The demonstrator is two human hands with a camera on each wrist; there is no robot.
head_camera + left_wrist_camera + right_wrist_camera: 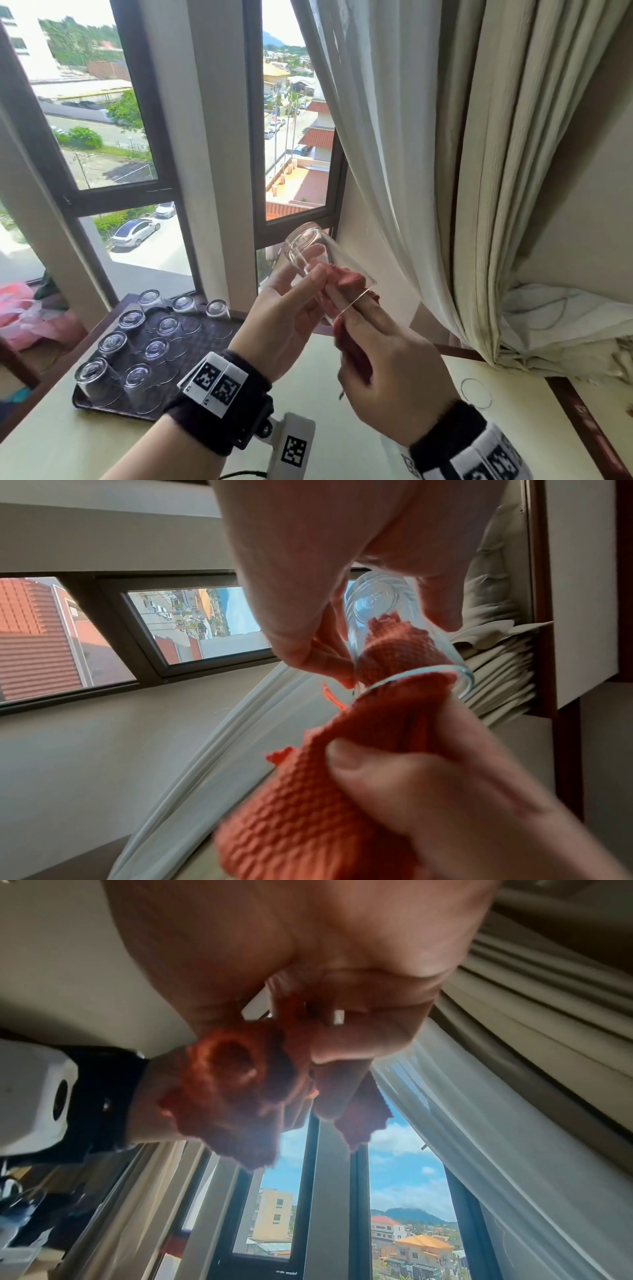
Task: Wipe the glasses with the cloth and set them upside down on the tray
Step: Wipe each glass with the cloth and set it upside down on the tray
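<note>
A clear glass is held in the air above the table, tilted, with its base toward the window and its mouth toward me. My left hand grips its wall between thumb and fingers. The orange-red waffle cloth is stuffed into the glass, and my right hand grips the cloth at the rim. In the left wrist view the cloth fills the glass partway to its base. At the left, the dark tray carries several upside-down glasses.
One more clear glass stands on the cream table at the right. Bunched curtains hang close on the right. The window is straight ahead. A pink plastic bag lies at the far left.
</note>
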